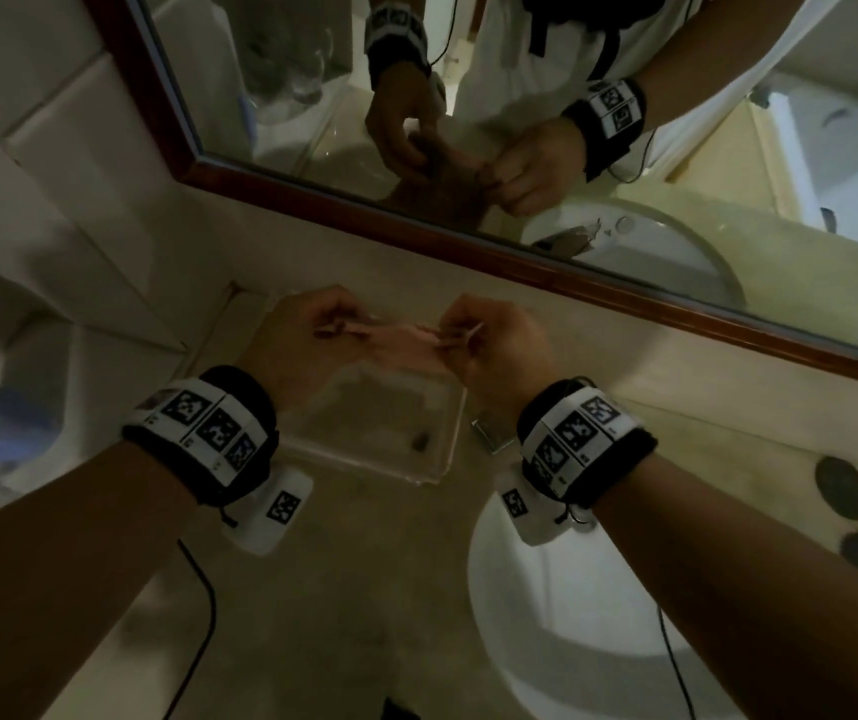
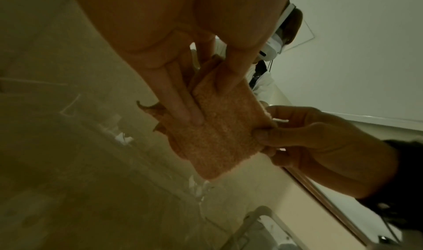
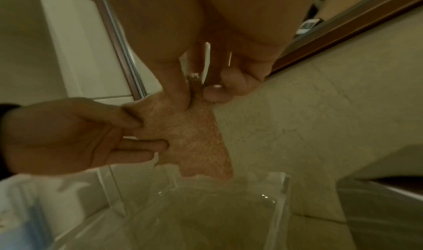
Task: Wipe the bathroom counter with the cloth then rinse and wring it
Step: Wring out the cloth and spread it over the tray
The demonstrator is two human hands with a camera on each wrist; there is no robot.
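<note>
A small pinkish-orange cloth [image 1: 390, 335] hangs stretched between both hands above a clear tray on the beige counter [image 1: 354, 563]. My left hand [image 1: 307, 330] pinches its left edge; in the left wrist view the thumb and fingers [image 2: 183, 112] press either side of the cloth [image 2: 224, 132]. My right hand [image 1: 489, 340] pinches the right edge between thumb and fingers. In the right wrist view the cloth [image 3: 194, 138] dangles from those fingertips [image 3: 176, 98], and the left hand [image 3: 80, 136] holds the opposite side.
A clear plastic tray [image 1: 432, 459] sits under the hands, near the wall. The white basin [image 1: 562, 641] lies to the right front. A wood-framed mirror [image 1: 416, 210] runs behind the counter. Dark round items [image 1: 842, 485] lie at the right edge.
</note>
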